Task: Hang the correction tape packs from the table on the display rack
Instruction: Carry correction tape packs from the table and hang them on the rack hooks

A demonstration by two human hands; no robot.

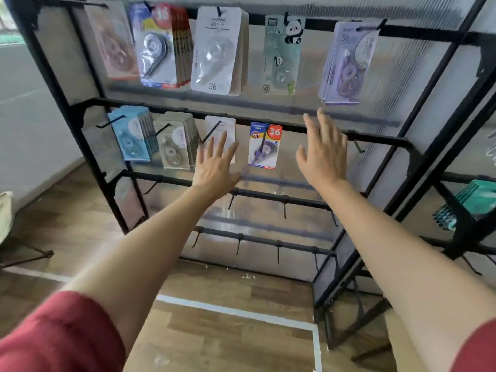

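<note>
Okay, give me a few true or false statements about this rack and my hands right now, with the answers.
1. The left hand and the right hand are both open and hold nothing. True.
2. The panda pack hangs on the second rail. False: it hangs on the top rail.
3. The hooks on the two lowest rails carry no packs. True.
4. The left hand grips the colourful pack on the second rail. False: the hand is open to the left of that pack and does not hold it.
</note>
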